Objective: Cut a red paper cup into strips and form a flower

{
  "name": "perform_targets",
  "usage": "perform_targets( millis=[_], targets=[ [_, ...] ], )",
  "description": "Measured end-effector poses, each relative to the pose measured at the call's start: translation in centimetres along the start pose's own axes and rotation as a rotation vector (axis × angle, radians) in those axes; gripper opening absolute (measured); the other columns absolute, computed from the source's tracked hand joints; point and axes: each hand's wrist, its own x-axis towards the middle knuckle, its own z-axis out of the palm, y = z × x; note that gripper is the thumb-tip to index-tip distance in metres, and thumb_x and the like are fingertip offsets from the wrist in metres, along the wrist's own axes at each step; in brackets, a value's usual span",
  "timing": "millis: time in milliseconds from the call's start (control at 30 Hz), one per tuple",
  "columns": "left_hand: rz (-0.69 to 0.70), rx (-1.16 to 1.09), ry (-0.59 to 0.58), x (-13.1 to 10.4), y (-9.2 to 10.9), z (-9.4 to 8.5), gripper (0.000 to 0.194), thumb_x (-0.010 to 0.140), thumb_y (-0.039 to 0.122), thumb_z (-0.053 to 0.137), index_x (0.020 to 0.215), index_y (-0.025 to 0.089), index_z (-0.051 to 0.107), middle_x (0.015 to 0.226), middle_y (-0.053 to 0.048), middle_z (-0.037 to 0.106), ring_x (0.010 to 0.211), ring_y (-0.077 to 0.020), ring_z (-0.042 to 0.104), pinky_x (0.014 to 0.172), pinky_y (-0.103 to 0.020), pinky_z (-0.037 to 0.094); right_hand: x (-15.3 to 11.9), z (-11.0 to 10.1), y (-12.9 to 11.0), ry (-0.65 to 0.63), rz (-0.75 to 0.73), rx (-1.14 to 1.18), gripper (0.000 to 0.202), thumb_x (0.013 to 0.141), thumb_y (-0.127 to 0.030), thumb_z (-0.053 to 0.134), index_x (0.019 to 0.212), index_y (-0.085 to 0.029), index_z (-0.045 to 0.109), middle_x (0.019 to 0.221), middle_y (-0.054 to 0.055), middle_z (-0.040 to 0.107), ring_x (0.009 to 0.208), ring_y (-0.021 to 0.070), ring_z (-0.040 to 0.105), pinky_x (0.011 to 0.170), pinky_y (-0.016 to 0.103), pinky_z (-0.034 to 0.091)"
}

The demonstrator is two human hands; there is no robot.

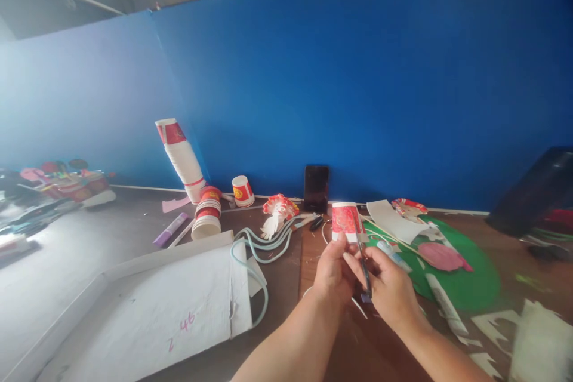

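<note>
A red and white paper cup point(344, 218) is pinched at its lower edge by the fingers of my left hand point(332, 270). My right hand point(390, 284) grips a pair of scissors point(366, 279) with dark handles. Their blades point up along the right side of the cup, touching or very near it; I cannot tell whether they are cutting into it. My fingers cover the cup's bottom part and some of the handles.
A tall leaning stack of paper cups point(183, 161) stands at the back left, near a single upturned cup point(243, 191). A phone point(316, 188) leans on the blue partition point(358, 71). A white cardboard box point(147, 316), pale cable point(264, 245) and green sheet point(478, 280) flank my hands.
</note>
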Motion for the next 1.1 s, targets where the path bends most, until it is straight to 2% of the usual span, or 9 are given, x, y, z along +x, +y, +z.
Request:
perform_targets(
  millis=[333,567,767,933,1100],
  targets=[
    [0.032,0.084,-0.027,0.43,-0.51,-0.60,0.028,0.069,0.035,0.074,0.068,0.014,0.056,0.064,-0.005,0.060,0.061,-0.0180,0.060,0.066,-0.030,0.045,0.49,-0.43,0.72,-0.007,0.065,0.060,0.029,0.077,-0.052,0.065,0.082,-0.025,0.060,0.052,-0.005,0.058,0.048,0.0143,0.050,0.046,0.024,0.041],
    [0.043,0.071,0.006,0.17,-0.38,-0.28,0.023,0.072,0.032,0.072,0.069,0.014,0.058,0.063,-0.005,0.062,0.060,-0.0159,0.060,0.064,-0.027,0.045,0.41,-0.56,0.56,0.004,0.073,0.022,0.028,0.078,-0.052,0.064,0.080,-0.025,0.060,0.056,-0.004,0.061,0.050,0.0145,0.052,0.048,0.024,0.041],
    [-0.015,0.038,-0.015,0.12,-0.36,-0.08,0.021,0.076,0.030,0.067,0.067,0.013,0.060,0.062,-0.005,0.062,0.061,-0.0167,0.060,0.069,-0.027,0.045,0.43,-0.55,0.42,0.002,0.074,0.054,0.027,0.077,-0.051,0.065,0.080,-0.024,0.059,0.056,-0.004,0.060,0.049,0.0134,0.051,0.048,0.023,0.040],
    [-0.091,0.028,-0.029,0.36,-0.16,-0.17,0.027,0.077,0.037,0.065,0.066,0.013,0.059,0.059,-0.005,0.060,0.056,-0.0169,0.057,0.069,-0.030,0.045,0.49,-0.48,0.53,-0.034,0.098,0.152,0.027,0.077,-0.050,0.065,0.077,-0.024,0.058,0.050,-0.005,0.054,0.047,0.0129,0.047,0.046,0.023,0.039],
    [-0.084,0.075,0.004,0.37,0.23,-0.34,0.024,0.075,0.036,0.066,0.072,0.013,0.060,0.065,-0.006,0.061,0.057,-0.0181,0.057,0.064,-0.031,0.043,0.53,-0.21,0.64,-0.072,0.112,0.185,0.029,0.078,-0.048,0.065,0.090,-0.022,0.062,0.062,0.000,0.064,0.055,0.0164,0.057,0.050,0.025,0.044]
  ],
)
